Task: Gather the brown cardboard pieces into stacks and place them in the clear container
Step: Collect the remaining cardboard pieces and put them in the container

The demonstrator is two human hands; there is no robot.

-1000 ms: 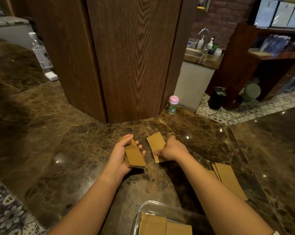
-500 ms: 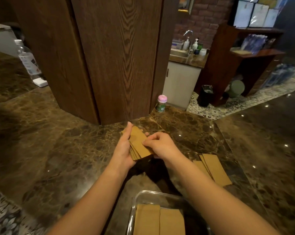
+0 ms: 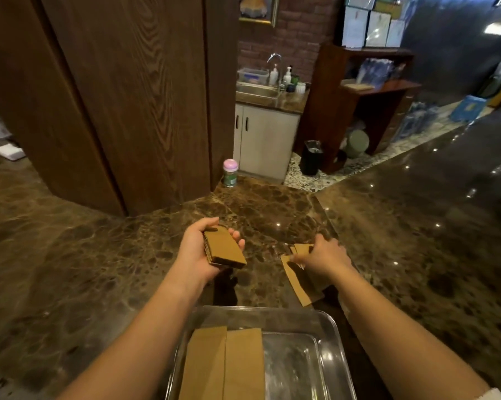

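At the far left, a white object on the marble counter is partly hidden behind the wooden pillar and hard to identify. The left hand hovers above the counter with a stack of brown cardboard pieces lying in its palm; the thumb curls over the stack's far end and the fingertips peek out along its right edge, so the grip is closed around it. The stack's long axis runs from far-left to near-right. Below, the clear container is cut off by the bottom edge (two cardboard stacks lie side by side inside, long axes pointing away from the person). To the right, the right hand rests palm down on loose cardboard pieces on the counter, fingers spread and pressing on them; the hand covers their middle, and whether it grips any cannot be told.
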